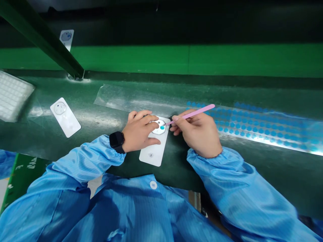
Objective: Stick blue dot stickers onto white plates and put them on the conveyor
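Note:
My left hand [141,131] lies over the left edge of a white phone back cover [152,151], fingers spread, forefinger at its round camera ring and thumb across the panel. My right hand [199,132] is closed around pink tweezers [199,111], whose thin tip points down into the camera ring. A small blue round sticker [162,127] shows within the ring, right by the tip; whether they touch I cannot tell. The left fingers hide part of the ring. To the right, a clear strip [242,125] carries rows of blue round stickers.
Another white cover [67,119] rests on the green bench at the left, near a stack of white trays [13,95]. A third cover [67,37] is behind the slanted green post [45,40]. Clear film [131,98] stretches along the bench beyond my hands.

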A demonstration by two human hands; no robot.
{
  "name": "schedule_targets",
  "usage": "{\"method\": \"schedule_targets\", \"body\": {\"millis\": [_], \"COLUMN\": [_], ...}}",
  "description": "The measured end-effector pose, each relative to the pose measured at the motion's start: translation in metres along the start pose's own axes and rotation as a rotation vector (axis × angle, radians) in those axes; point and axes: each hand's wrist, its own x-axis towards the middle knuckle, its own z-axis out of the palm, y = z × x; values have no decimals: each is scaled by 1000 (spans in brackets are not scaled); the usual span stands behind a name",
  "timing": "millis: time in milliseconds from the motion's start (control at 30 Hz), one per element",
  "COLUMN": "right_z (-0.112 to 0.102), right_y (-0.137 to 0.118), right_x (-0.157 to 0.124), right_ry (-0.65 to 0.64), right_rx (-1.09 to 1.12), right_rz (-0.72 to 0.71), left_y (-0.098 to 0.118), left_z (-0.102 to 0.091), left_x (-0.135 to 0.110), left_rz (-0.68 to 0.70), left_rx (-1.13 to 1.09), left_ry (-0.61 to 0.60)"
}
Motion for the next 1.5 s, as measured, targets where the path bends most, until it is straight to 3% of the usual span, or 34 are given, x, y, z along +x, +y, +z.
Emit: {"method": "schedule_targets", "body": {"millis": [900, 1500], "right_z": [-1, 1], "right_y": [-2, -2], "right_x": [1, 0], "right_ry": [-19, 5], "right_rx": [-15, -60], "right_rz": [22, -35], "left_y": [0, -1], "left_z": [1, 1], "left_x": [0, -1], "left_rz": [-5, 68], "left_rx": [0, 67], "left_ry": [-4, 24]}}
